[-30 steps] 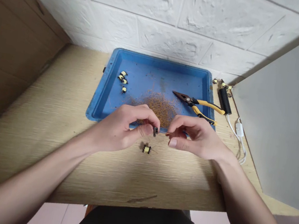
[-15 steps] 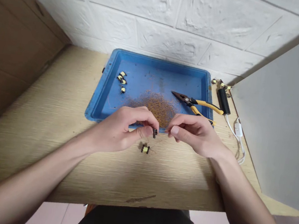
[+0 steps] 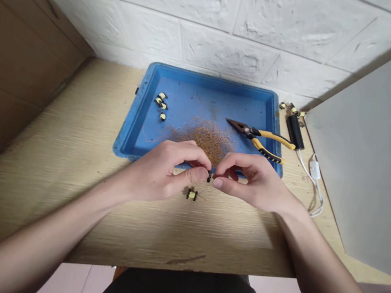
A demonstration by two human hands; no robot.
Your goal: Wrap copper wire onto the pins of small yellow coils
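From the head camera, the person's left hand and right hand are meeting above the near rim of a blue plastic tray. The left hand is pinching a small black-and-yellow coil bobbin between thumb and fingers. The right hand's fingertips are pressed together and touching the bobbin, though I cannot tell whether they are gripping it. Half a second earlier a small gap separated the right fingertips from the bobbin; now that gap has closed, and the bobbin has moved toward the right hand.

Just below the hands, a second coil bobbin is lying on the pale wood-grain table, staying where it was. Inside the tray, a tangle of fine copper wire is lying just beyond the hands, and a few more bobbins are sitting in a cluster near the left wall. Needle-nose pliers with yellow-and-black handles are resting in the tray, their handles reaching its right rim.

Beyond that rim, a black cylinder is lying on the table with a white cable running from it, and several small bobbins are sitting in the far corner. A white brick-textured wall is rising behind the table, and brown cardboard is standing along the left.
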